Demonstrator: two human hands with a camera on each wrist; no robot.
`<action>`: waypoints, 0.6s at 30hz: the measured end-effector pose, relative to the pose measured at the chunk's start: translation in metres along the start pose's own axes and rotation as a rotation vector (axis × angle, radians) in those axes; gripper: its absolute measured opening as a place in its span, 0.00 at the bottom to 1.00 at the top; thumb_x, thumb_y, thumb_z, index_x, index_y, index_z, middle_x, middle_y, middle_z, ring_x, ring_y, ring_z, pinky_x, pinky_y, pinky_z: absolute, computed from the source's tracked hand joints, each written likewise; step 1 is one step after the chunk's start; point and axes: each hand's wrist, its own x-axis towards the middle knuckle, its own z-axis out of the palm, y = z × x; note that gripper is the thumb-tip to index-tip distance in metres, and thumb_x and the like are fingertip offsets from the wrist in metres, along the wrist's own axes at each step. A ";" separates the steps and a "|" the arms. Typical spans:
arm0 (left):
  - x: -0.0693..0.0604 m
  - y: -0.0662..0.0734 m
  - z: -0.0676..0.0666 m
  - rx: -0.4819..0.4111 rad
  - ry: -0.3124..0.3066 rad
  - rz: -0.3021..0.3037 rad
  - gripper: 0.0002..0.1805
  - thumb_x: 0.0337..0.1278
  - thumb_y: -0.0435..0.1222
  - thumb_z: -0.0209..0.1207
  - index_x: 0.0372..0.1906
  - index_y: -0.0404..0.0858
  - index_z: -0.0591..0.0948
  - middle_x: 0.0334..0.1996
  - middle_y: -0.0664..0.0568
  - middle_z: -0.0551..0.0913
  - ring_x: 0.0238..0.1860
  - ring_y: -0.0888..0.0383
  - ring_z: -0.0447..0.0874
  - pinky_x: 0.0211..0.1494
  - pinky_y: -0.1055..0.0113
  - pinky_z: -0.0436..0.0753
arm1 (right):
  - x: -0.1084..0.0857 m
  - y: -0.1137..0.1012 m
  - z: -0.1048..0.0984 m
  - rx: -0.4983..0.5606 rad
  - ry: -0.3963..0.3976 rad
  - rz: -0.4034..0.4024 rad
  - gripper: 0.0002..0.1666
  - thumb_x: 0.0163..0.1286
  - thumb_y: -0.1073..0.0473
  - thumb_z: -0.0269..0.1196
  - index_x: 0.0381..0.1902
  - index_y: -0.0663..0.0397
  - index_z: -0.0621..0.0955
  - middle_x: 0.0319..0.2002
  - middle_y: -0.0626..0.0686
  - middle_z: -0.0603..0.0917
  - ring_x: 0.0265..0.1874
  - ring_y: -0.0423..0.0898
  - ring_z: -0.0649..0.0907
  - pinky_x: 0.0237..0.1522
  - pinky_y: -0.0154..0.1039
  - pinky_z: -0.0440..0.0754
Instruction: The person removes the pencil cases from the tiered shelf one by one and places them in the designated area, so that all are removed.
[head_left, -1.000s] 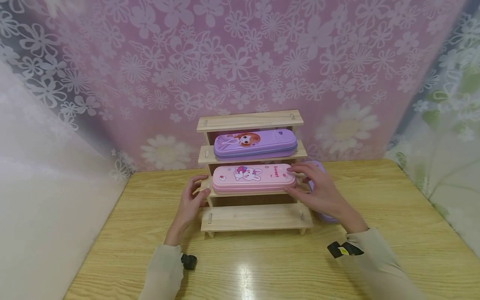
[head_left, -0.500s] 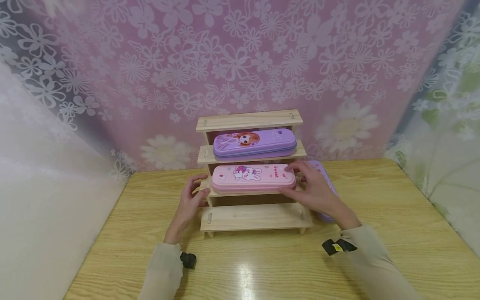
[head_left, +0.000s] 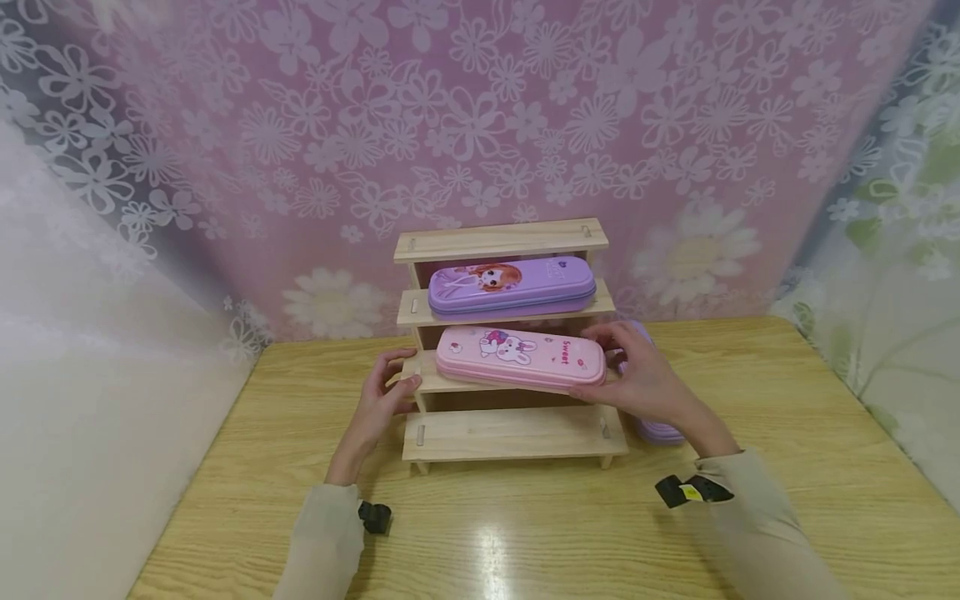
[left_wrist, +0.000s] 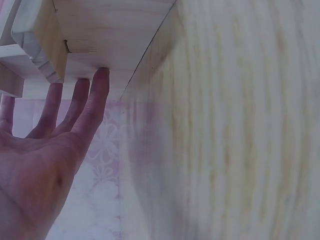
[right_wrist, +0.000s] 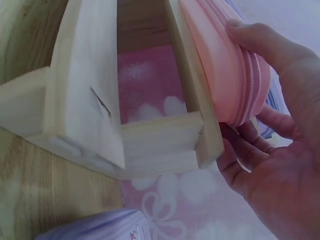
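Note:
A pink pencil case [head_left: 517,358] with a rabbit print lies at a slant on the third step down of a wooden stepped shelf [head_left: 510,433], its right end nearer the front. My right hand [head_left: 645,383] pinches that right end, thumb in front and fingers behind; in the right wrist view the thumb presses near the zipper of the pink case [right_wrist: 220,60]. My left hand [head_left: 378,408] grips the shelf's left end at the same step, and in the left wrist view its fingertips [left_wrist: 101,75] touch the wooden side panel.
A purple pencil case [head_left: 513,287] with a girl print sits on the step above. Another purple case [head_left: 660,429] lies on the table [head_left: 262,500] right of the shelf, partly behind my right hand. A flowered backdrop [head_left: 480,125] stands behind.
The pink case has shifted right and turned from straight to slanted, its right end coming forward. My right hand has moved slightly right with it; my left hand stays in place.

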 end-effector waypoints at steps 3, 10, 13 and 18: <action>0.000 0.000 0.000 0.000 -0.004 0.005 0.25 0.72 0.36 0.59 0.69 0.43 0.70 0.61 0.43 0.74 0.47 0.58 0.86 0.44 0.52 0.90 | -0.002 0.000 -0.007 -0.025 -0.042 0.021 0.45 0.49 0.52 0.83 0.63 0.60 0.78 0.54 0.57 0.74 0.46 0.48 0.76 0.46 0.38 0.81; 0.000 0.000 0.000 0.008 -0.003 0.008 0.27 0.72 0.35 0.58 0.71 0.39 0.67 0.62 0.42 0.74 0.47 0.59 0.85 0.44 0.51 0.89 | -0.009 0.003 -0.021 -0.024 -0.094 0.026 0.42 0.52 0.51 0.82 0.61 0.59 0.77 0.55 0.55 0.76 0.51 0.49 0.78 0.49 0.36 0.83; 0.000 0.000 0.000 0.010 -0.007 0.010 0.27 0.72 0.35 0.58 0.72 0.39 0.67 0.63 0.42 0.73 0.47 0.58 0.85 0.44 0.51 0.89 | -0.013 0.007 -0.026 0.010 -0.092 0.019 0.41 0.52 0.53 0.82 0.61 0.56 0.76 0.54 0.53 0.79 0.50 0.48 0.79 0.48 0.32 0.82; 0.000 -0.001 -0.001 0.002 -0.010 0.006 0.26 0.72 0.35 0.58 0.71 0.40 0.68 0.62 0.43 0.74 0.48 0.58 0.85 0.45 0.50 0.89 | -0.022 0.016 -0.032 0.029 -0.076 0.016 0.42 0.50 0.57 0.83 0.60 0.53 0.75 0.53 0.51 0.80 0.48 0.39 0.78 0.46 0.28 0.80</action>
